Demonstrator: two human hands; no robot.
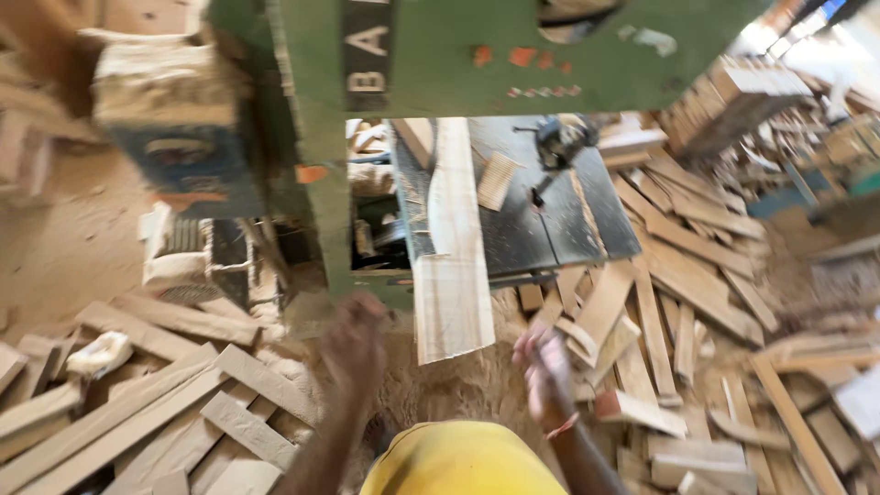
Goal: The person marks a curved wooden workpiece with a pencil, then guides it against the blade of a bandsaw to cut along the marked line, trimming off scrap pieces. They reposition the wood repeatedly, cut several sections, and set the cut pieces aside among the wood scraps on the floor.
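Offcuts left: loose planks [156,403] are lying in a heap on the sawdust, left of and below the left hand.
Left hand [356,341]: blurred, raised, holding nothing; whether the fingers are curled cannot be told.
Board [451,266]: a pale long board is resting on the dark saw table [550,220], overhanging its near edge between and just above both hands, touched by neither.
Right hand [544,367]: blurred, empty, well apart from the left.
Progress: the board is lying beside the green saw frame [321,137]; it appears unfed.
Offcuts right: more planks [678,302] are lying piled beyond the right hand.
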